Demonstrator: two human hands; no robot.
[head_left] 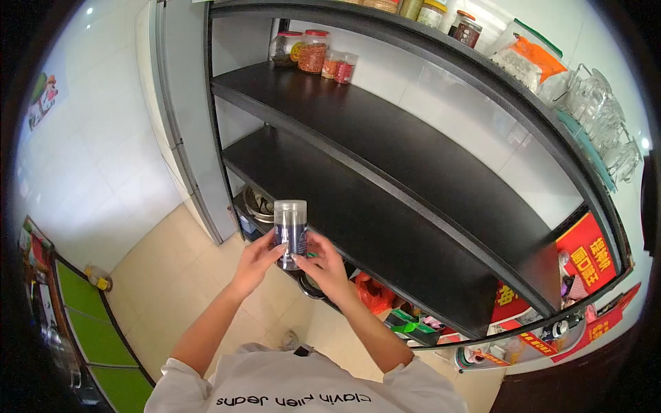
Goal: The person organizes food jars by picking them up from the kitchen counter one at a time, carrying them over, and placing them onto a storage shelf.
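A clear plastic jar (290, 224) with a dark blue label and a clear lid is held upright in front of the black shelf. My left hand (256, 260) wraps its left side, and my right hand (322, 265) grips its right side, both thumbs on the near face. The jar is nearest the left end of the middle shelf board (358, 206). On the board above, at the far left, stand several jars, among them a red-lidded jar (313, 52) and a small jar with a red label (345, 69).
Metal bowls (259, 205) sit on the lower shelf, with a red plastic bag (373, 292) farther right. The top shelf carries jars, a bag with an orange patch (537, 58) and a rack of glasses (599, 113). A green-fronted cabinet (96, 337) stands at left.
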